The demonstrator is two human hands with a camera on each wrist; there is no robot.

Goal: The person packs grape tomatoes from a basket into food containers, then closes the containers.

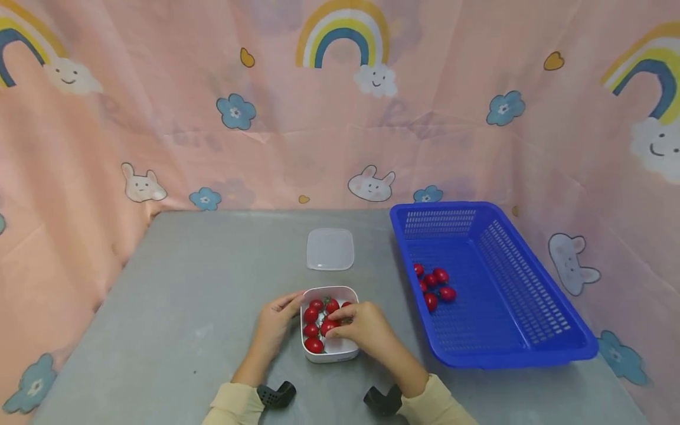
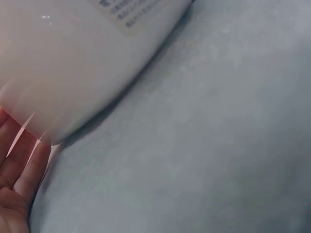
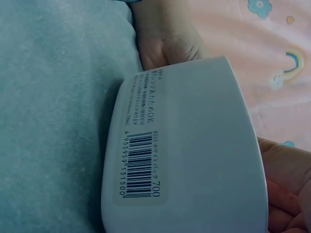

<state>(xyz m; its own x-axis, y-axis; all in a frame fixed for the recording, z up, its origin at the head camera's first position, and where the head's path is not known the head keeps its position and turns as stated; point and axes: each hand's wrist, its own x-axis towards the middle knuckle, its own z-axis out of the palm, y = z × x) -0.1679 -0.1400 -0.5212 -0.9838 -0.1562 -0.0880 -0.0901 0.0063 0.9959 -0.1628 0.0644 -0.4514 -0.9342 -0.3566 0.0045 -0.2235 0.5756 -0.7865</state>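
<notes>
A square white plastic container [image 1: 340,349] stands on the table, with several red cherry tomatoes [image 1: 311,316] inside. My left hand [image 1: 276,321] rests against its left side, thumb up near the rim; in the left wrist view the fingers [image 2: 34,170] lie fairly straight along the wall. Reaching in over the right rim, my right hand [image 1: 366,327] pinches a cherry tomato [image 1: 329,326] between thumb and fingertips. The right wrist view shows the container's side with a barcode label [image 3: 141,165], and the right hand's fingertips are hidden behind the wall.
A translucent square lid [image 1: 330,249] lies flat behind the container. To the right stands a large blue plastic basket [image 1: 494,283], several cherry tomatoes [image 1: 447,294] gathered at its left side. Grey cloth covers the table [image 1: 175,295]; a pink patterned curtain [image 1: 297,147] hangs behind.
</notes>
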